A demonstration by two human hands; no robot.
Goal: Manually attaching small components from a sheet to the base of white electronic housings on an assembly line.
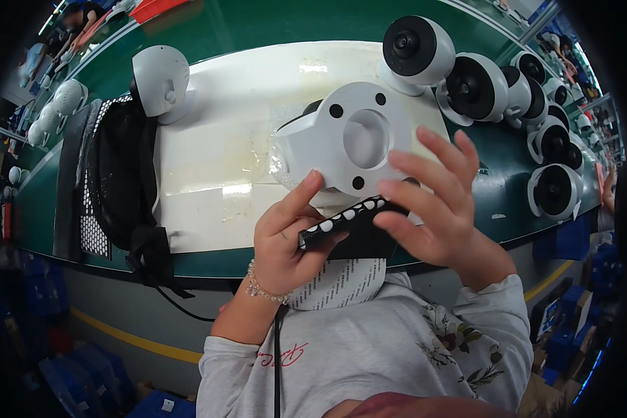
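My left hand (285,237) is closed on a black sheet of round stickers (348,221), with a row of white dots along its bent upper edge. Its index finger points up beside a white camera (306,150), lying with its round base (341,136) facing me. Black round pads sit on that base around a wide recess. Over the base's right side, my right hand (432,198) is open, fingers spread and thumb near the sheet's right end. Whether a fingertip touches the sheet or base, I cannot tell. A printed white backing paper (348,284) hangs below the black sheet.
A white mat (209,164) covers part of the green table. Another white camera (161,80) stands at the far left, beside a black mesh-sided bag (122,174). Several round cameras (419,45) crowd the right side. Blue bins (90,376) stand on the floor.
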